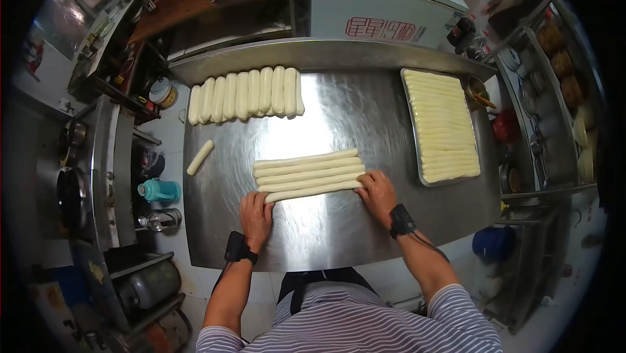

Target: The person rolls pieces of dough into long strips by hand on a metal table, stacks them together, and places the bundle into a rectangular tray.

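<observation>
Several long dough strips lie side by side on the steel worktable (228, 213), in front of my body. The nearest dough strip (314, 192) stretches between my two hands. Its left end is pinched by my left hand (255, 214), fingers closed. At the other end, my right hand (377, 191) has its fingers closed around the tip. Just beyond, the other strips (306, 165) run almost parallel to it, close together. A short dough piece (200, 157) rests alone to the left. Both wrists wear black straps with small devices.
At the back left sits a row of thick dough rolls (244, 94). On the right, a metal tray (481, 171) is filled with dough strips, with a small bowl (478, 92) beside it. A raised steel edge (352, 55) runs along the table's back. Shelves (548, 157) stand at right.
</observation>
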Demonstrator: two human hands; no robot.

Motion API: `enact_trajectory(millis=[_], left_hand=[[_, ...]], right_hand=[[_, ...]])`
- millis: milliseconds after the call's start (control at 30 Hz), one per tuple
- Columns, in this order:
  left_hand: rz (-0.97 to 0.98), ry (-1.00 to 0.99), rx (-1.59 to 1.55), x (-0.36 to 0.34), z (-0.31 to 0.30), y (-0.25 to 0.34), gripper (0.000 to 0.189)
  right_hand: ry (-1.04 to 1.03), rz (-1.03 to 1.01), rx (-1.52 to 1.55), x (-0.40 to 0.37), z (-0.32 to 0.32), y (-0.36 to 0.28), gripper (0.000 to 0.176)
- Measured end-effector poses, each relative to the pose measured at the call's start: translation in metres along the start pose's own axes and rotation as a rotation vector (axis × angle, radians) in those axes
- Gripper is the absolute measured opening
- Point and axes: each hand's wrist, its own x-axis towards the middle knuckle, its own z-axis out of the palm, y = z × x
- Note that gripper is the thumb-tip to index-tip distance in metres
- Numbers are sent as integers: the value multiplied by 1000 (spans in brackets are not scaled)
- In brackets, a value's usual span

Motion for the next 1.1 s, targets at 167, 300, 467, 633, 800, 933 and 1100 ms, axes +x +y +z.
enact_trajectory(millis=[167, 300, 467, 633, 800, 933, 1100], left_hand=[[-67, 104, -117, 4, 9, -10, 35], [-311, 23, -319, 17, 4, -8, 36], [-650, 52, -415, 21, -7, -11, 42], [-697, 42, -673, 42, 20, -17, 28], [-732, 21, -363, 44, 41, -53, 30], [-772, -12, -757, 68, 29, -15, 24], [-872, 71, -501, 82, 36, -16, 37]], right_hand=[[110, 205, 151, 3, 18, 9, 54], [91, 240, 106, 8, -5, -8, 63], [133, 525, 311, 1, 18, 1, 36], [140, 642, 259, 33, 47, 10, 31], [249, 485, 88, 26, 71, 22, 28], [228, 586, 114, 40, 66, 15, 33], [284, 685, 163, 52, 69, 11, 32]])
